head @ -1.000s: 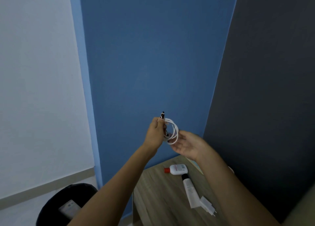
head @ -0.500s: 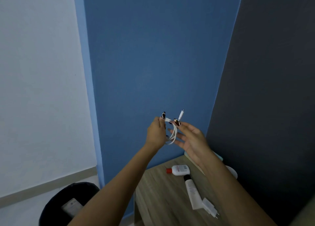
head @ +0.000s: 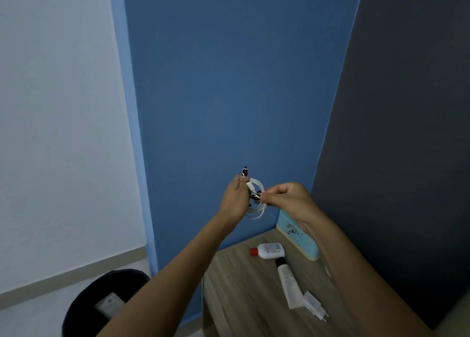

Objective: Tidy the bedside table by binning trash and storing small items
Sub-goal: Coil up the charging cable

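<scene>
Cable (head: 257, 202), a white coil, hung above the bedside table (head: 244, 298), at 11 o'clock from the bottle (head: 270, 250). Left hand (head: 235, 199) gripped its loops; right hand (head: 286, 196) pinched the free end. Tucking it tightly should stop uncoiling.

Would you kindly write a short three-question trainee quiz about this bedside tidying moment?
1. True or false: the coiled white cable lies on the wooden bedside table.
2. Which lies nearer the blue wall: A) white bottle with red cap, B) white plug adapter?
3. Fill in: the black round bin stands on the ____.

Key: 1 false, since the left hand and right hand hold it; 2 A; 3 floor.
</scene>
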A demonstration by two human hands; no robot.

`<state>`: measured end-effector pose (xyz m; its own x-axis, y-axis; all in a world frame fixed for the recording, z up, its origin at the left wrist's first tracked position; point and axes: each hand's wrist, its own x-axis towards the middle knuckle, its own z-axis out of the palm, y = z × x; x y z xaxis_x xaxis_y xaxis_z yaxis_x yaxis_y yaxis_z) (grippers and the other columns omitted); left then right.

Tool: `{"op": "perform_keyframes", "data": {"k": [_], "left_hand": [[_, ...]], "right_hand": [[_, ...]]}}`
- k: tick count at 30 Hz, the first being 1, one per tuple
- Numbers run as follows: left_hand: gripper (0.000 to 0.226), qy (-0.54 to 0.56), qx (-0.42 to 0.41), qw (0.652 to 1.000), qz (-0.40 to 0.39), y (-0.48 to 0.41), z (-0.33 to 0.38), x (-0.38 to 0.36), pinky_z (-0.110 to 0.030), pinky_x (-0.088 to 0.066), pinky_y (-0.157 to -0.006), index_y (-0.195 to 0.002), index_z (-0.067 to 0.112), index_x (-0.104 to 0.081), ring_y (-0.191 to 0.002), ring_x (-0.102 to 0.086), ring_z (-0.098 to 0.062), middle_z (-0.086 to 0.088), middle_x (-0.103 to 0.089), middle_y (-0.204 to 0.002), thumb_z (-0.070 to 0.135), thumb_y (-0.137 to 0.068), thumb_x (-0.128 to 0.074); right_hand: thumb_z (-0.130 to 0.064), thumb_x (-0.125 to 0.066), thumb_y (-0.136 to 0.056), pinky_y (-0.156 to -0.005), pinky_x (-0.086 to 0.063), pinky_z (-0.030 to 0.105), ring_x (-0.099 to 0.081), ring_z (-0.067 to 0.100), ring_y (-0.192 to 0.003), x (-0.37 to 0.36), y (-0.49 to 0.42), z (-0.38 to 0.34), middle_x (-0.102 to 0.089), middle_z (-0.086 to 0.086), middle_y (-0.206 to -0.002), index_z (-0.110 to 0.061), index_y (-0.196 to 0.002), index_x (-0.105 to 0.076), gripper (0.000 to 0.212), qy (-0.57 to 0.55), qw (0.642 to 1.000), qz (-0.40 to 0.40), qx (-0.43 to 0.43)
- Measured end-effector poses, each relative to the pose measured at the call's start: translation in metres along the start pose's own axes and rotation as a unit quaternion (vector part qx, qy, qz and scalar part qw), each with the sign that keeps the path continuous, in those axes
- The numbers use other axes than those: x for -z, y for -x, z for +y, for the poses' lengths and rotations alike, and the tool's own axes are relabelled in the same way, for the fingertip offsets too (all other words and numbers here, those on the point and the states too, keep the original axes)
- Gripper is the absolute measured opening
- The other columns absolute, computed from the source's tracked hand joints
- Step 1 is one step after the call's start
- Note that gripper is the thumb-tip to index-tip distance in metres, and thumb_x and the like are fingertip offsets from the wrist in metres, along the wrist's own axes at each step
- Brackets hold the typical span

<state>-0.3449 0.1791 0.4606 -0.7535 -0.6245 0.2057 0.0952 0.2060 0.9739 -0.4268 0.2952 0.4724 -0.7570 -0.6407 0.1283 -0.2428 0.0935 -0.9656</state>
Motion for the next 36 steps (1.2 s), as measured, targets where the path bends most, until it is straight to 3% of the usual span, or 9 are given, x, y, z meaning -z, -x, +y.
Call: {"op": "perform_keyframes", "data": {"k": [4, 9, 17, 21, 23, 25, 30, 33, 36], "left_hand": [[0.035, -0.024, -0.048, 0.999, -0.008, 0.006, 0.001, -0.002, -0.029, -0.034, -0.066, -0.074, 0.02, -0.041, -0.067, -0.041, -0.01, 0.004, -0.045, -0.072, 0.032, -0.103, -0.027], [0.037, -0.068, -0.09, 0.994, 0.001, 0.01, -0.004, -0.004, -0.025, -0.033, -0.059, -0.076, 0.015, -0.041, -0.06, -0.039, -0.008, 0.006, -0.042, -0.066, 0.037, -0.102, -0.029], [0.026, -0.158, -0.201, 0.967, 0.02, 0.017, -0.012, -0.014, -0.018, -0.032, -0.053, -0.081, 0.008, -0.047, -0.055, -0.038, -0.005, 0.008, -0.043, -0.064, 0.023, -0.101, -0.039], [0.027, -0.126, -0.158, 0.979, -0.001, 0.015, -0.008, -0.012, -0.017, -0.035, -0.053, -0.078, 0.015, -0.042, -0.056, -0.043, -0.006, 0.006, -0.047, -0.066, 0.023, -0.102, -0.033], [0.026, -0.112, -0.13, 0.985, 0.005, 0.011, -0.009, -0.008, -0.027, -0.041, -0.056, -0.082, 0.012, -0.043, -0.059, -0.048, -0.012, 0.003, -0.051, -0.068, 0.025, -0.102, -0.033], [0.024, -0.095, -0.097, 0.99, 0.022, 0.006, -0.011, -0.002, -0.025, -0.043, -0.055, -0.087, 0.009, -0.044, -0.062, -0.051, -0.014, 0.0, -0.055, -0.071, 0.026, -0.102, -0.035], [0.017, -0.018, -0.019, 1.0, -0.015, 0.003, -0.013, 0.006, -0.013, -0.046, -0.05, -0.099, 0.007, -0.044, -0.054, -0.057, -0.004, -0.003, -0.059, -0.08, 0.024, -0.101, -0.04], [0.022, -0.054, -0.024, 0.998, -0.021, 0.003, -0.013, -0.001, -0.024, -0.048, -0.06, -0.1, 0.008, -0.049, -0.068, -0.059, -0.01, -0.005, -0.062, -0.089, 0.028, -0.1, -0.041], [0.022, -0.051, -0.024, 0.998, -0.014, 0.0, -0.016, -0.009, -0.039, -0.053, -0.071, -0.096, 0.009, -0.052, -0.08, -0.061, -0.022, -0.01, -0.063, -0.091, 0.03, -0.099, -0.044]], "right_hand": [[0.002, -0.078, -0.072, -0.079, -0.059, 0.035, -0.072, 0.031, -0.085, 0.004, -0.001, -0.003, -0.071, 0.025, -0.095, -0.007, -0.093, -0.048, 0.039, -0.071, 0.997, 0.007, -0.029], [-0.008, -0.073, -0.073, -0.086, -0.057, 0.039, -0.073, 0.024, -0.082, 0.002, -0.003, -0.003, -0.074, 0.014, -0.088, -0.029, -0.116, -0.055, 0.05, 0.038, 0.999, -0.026, -0.018], [-0.021, -0.063, -0.085, -0.079, -0.059, 0.034, -0.07, 0.01, -0.08, -0.011, -0.002, 0.001, -0.072, -0.008, -0.086, -0.028, -0.103, -0.069, 0.02, 0.105, 0.993, 0.018, -0.043], [-0.014, -0.065, -0.087, -0.09, -0.055, 0.044, -0.072, 0.023, -0.084, -0.007, -0.001, 0.003, -0.075, 0.011, -0.09, -0.01, -0.096, -0.072, 0.013, -0.016, 0.998, -0.013, -0.059], [-0.01, -0.067, -0.085, -0.093, -0.054, 0.043, -0.072, 0.022, -0.092, -0.001, 0.0, 0.004, -0.074, 0.013, -0.098, -0.009, -0.102, -0.071, 0.018, -0.061, 0.996, -0.014, -0.06], [-0.006, -0.066, -0.085, -0.093, -0.054, 0.041, -0.071, 0.023, -0.096, 0.006, 0.0, 0.005, -0.074, 0.013, -0.103, -0.008, -0.108, -0.069, 0.024, -0.104, 0.993, -0.022, -0.056], [-0.003, -0.066, -0.084, -0.078, -0.059, 0.035, -0.072, 0.025, -0.087, 0.008, 0.004, 0.005, -0.072, 0.015, -0.105, -0.006, -0.11, -0.066, 0.026, -0.089, 0.995, -0.035, -0.038], [0.0, -0.063, -0.086, -0.061, -0.057, 0.026, -0.073, 0.021, -0.075, 0.005, 0.007, 0.002, -0.07, 0.017, -0.103, -0.004, -0.107, -0.066, 0.022, -0.062, 0.998, -0.007, -0.024], [0.0, -0.061, -0.088, -0.06, -0.058, 0.025, -0.074, 0.021, -0.073, 0.013, 0.01, 0.006, -0.071, 0.016, -0.101, -0.004, -0.107, -0.067, 0.02, -0.065, 0.997, 0.027, -0.021]]}}
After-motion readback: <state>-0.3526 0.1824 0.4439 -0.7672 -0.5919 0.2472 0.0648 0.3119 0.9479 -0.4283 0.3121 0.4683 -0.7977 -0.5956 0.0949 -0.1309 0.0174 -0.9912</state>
